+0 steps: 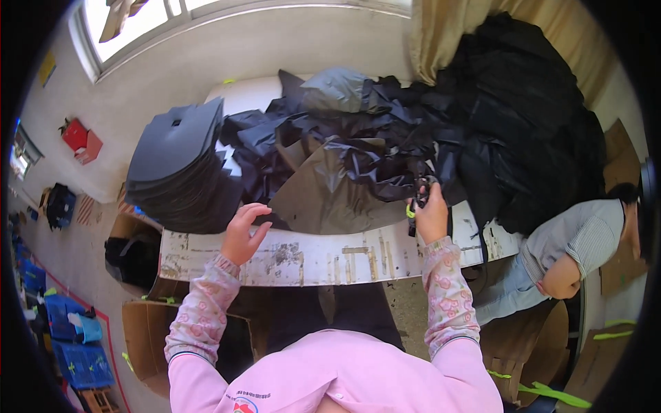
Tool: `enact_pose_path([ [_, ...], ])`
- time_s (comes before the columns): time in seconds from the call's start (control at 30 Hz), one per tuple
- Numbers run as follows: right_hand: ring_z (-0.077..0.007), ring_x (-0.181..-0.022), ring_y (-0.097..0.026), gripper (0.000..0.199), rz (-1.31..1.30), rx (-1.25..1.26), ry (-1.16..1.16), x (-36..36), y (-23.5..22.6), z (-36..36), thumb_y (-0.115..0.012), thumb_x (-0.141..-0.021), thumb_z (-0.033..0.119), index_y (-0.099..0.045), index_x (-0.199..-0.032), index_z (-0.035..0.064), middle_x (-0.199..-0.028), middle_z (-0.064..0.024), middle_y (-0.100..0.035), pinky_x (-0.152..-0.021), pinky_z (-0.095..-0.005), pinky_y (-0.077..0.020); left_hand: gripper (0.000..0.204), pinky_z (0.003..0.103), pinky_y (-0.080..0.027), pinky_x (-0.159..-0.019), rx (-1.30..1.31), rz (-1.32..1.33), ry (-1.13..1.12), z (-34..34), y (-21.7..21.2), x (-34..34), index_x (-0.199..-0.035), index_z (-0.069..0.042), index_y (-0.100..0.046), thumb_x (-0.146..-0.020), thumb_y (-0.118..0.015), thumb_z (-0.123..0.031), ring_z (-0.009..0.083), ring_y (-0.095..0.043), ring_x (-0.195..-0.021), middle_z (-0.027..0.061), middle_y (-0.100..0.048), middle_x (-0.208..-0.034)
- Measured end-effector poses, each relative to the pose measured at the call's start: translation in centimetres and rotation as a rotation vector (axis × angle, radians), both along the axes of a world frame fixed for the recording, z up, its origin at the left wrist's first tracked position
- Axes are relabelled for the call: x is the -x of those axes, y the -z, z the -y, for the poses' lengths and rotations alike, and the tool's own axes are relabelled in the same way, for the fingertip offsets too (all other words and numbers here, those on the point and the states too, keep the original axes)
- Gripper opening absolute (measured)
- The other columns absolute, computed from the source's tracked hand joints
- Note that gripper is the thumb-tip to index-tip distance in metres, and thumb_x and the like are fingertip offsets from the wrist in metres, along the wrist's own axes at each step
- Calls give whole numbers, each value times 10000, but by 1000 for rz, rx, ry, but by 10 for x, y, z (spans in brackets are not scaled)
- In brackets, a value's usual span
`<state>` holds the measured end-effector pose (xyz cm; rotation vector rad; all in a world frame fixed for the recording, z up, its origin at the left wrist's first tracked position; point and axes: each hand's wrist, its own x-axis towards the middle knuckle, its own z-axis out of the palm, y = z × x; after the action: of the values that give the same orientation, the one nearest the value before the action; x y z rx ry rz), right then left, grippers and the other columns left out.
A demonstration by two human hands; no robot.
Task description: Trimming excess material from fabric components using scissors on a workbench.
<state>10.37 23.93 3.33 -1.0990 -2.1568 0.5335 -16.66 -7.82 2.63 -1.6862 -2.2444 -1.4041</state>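
My right hand (432, 219) is closed around a small pair of scissors (420, 194) with a yellow-green grip, held up against the heap of black fabric (358, 138). My left hand (242, 233) hovers with its fingers spread above the worn white table (323, 258), just beside a flat dark grey cut piece (330, 199). It holds nothing. A tall stack of dark cut panels (180, 168) stands to the left of that hand.
A big pile of black cloth (530, 131) rises at the right. Another person in a striped grey top (571, 244) sits low at the right. Cardboard boxes (148, 330) and blue crates (76, 351) stand on the floor at the left.
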Motion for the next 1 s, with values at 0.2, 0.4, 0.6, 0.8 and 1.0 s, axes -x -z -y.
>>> enact_pose_path([
  [0.2,-354,-868,-658,361,13,172,-195,-18,48,-22,-747,-714,80,-539,-1010,86,-906,-123,-681,-720,-449,-505,689,459,-288,-1133,194,-349,60,-156,-15,-13,-1420,-168,-422,-799,-700,-55,365,-321,-1388,181,-326,-1499],
  [0.4,-361,-827,-656,313,-20,182,-403,-30,-5,35,-729,-728,77,-522,-963,55,-883,-120,-674,-693,-431,-508,272,550,-169,-1179,414,-590,177,-191,-6,12,-903,-126,-705,-657,-703,-10,333,-297,-1426,155,-480,-1409],
  [0.6,-359,-760,-652,255,-49,77,-414,-84,-45,47,-728,-764,157,-540,-911,66,-799,-120,-660,-662,-437,-498,183,554,-301,-1122,24,-393,264,-148,-73,6,-860,-35,-581,-692,-608,32,338,-597,-1133,135,-675,-1034],
  [0.8,-105,-768,-606,343,-214,379,-661,-127,-96,59,-819,-783,161,-563,-951,7,-871,-52,-681,-690,-304,-503,177,459,-464,-958,-75,-479,128,-25,-172,-27,-844,-8,-564,-668,-552,-15,343,-588,-831,121,-568,-794],
  [1.0,-33,-722,-519,345,-233,509,-468,-140,-49,40,-824,-770,114,-525,-925,40,-1031,-42,-688,-665,-222,-463,181,314,-470,-701,208,-234,-102,61,-165,-28,-858,17,-586,-680,-579,44,254,-598,-736,120,-587,-779],
])
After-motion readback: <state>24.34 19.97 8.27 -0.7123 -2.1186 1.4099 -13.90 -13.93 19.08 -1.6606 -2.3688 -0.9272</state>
